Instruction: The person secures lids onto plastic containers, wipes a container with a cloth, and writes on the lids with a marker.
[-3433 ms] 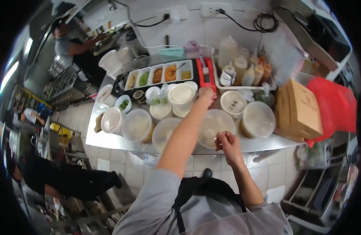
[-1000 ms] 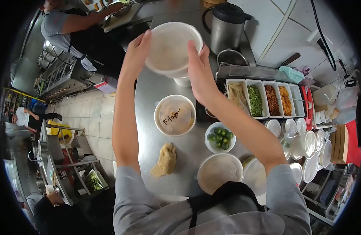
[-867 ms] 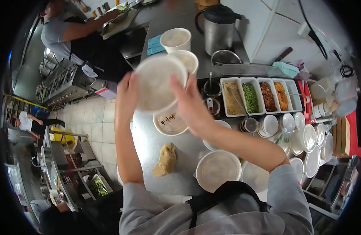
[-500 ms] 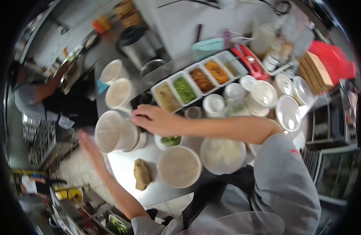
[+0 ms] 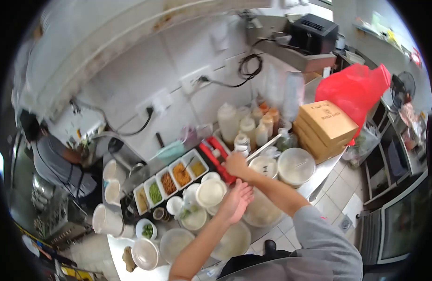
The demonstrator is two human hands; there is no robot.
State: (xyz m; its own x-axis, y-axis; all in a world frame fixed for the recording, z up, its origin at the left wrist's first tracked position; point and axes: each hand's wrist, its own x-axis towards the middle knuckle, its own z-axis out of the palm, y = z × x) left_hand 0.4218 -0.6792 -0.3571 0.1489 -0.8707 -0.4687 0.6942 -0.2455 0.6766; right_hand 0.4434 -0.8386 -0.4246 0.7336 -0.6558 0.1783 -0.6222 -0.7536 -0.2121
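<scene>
While my left hand [image 5: 235, 202] hovers spread over the lidded tub [image 5: 260, 211] just in front of the condiment tray [image 5: 171, 179], my right hand [image 5: 236, 165] looks closed beyond it; thin plastic, likely flexing, best gripped at the rim

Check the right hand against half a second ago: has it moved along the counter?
Yes. The right hand has left the stacked tubs beyond the condiment tray and now sits at the tray's other end, by the red holder.

Dark print on the lid of the tan cardboard box [image 5: 329, 122], at two o'clock, is too small to read.
</scene>
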